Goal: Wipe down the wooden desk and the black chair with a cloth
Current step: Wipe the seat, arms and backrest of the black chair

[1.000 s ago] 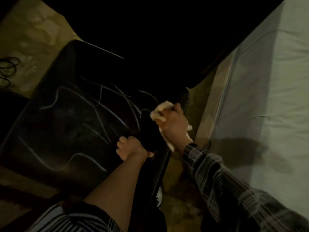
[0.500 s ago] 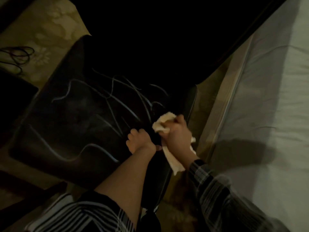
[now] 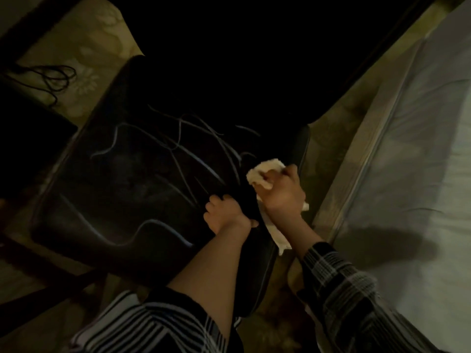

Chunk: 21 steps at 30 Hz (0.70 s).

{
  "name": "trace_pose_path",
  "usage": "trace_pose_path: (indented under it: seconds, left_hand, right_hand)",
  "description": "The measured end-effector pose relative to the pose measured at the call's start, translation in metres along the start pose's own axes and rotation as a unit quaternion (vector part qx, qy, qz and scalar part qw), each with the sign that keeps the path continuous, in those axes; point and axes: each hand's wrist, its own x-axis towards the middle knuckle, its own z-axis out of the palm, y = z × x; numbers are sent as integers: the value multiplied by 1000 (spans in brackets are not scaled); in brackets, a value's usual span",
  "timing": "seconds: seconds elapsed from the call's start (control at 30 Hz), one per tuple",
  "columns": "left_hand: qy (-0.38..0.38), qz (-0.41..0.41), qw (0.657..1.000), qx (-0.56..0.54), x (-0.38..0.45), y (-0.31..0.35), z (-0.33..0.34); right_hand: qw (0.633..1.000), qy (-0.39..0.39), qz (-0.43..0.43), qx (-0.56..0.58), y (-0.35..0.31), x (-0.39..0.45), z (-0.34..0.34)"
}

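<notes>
The black chair (image 3: 122,189) fills the middle of the dim head view, its creased seat shining in thin lines. My right hand (image 3: 283,192) grips a bunched white cloth (image 3: 257,174) and presses it against the chair's right edge, with a strip of cloth hanging below the wrist. My left hand (image 3: 224,212) grips the chair's edge just left of the cloth hand, fingers curled over it. The space beyond the chair is too dark to make out, and no desk surface shows clearly.
A pale mattress (image 3: 407,174) runs along the right side, close to the chair. Patterned flooring (image 3: 84,59) shows at upper left with a tangle of black cable (image 3: 53,77). A dark bar (image 3: 46,266) lies at lower left.
My right hand with the cloth slid down along the chair's right edge, then held near my left hand. The view shifted, and my left hand kept its grip.
</notes>
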Motion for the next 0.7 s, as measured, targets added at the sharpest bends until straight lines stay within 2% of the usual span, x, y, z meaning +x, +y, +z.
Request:
trace_pose_path:
  seconds: [0.23, 0.33, 0.5, 0.6, 0.7]
  left_hand:
    - [-16, -3, 1000, -8, 12, 8, 4]
    - [-18, -15, 1000, -19, 10, 11, 3]
    - [-13, -19, 999, -27, 9, 10, 0]
    - [-11, -5, 1000, -22, 10, 8, 1]
    - [-9, 10, 1000, -27, 14, 7, 3]
  right_hand:
    - [999, 35, -17, 2, -14, 124, -8]
    - [999, 40, -24, 3, -21, 92, -7]
    - [997, -71, -37, -7, -12, -8, -2]
    - [995, -83, -50, -33, -19, 17, -11]
    - [994, -50, -79, -54, -31, 68, -15]
